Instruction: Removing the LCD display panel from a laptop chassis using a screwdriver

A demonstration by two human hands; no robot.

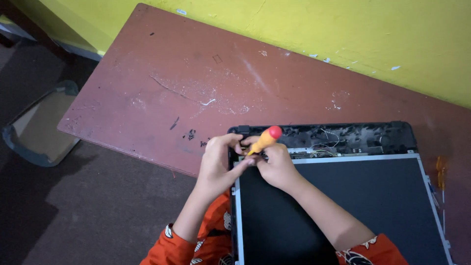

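At the frame's centre the right hand (277,164) grips an orange screwdriver (265,140) tip-down at the upper-left corner of the opened laptop screen panel (343,206), the left hand (218,164) pinching beside it; best kept upright, with open bench (162,93) to the upper left.

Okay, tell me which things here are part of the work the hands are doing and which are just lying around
In use:
- screwdriver with orange handle and red cap, gripped by the right hand
- left hand, steadying at the same corner
- opened laptop screen panel with its black back cover

Lying about:
- second orange tool at the table's right edge
- tray-like object on the floor
- reddish table
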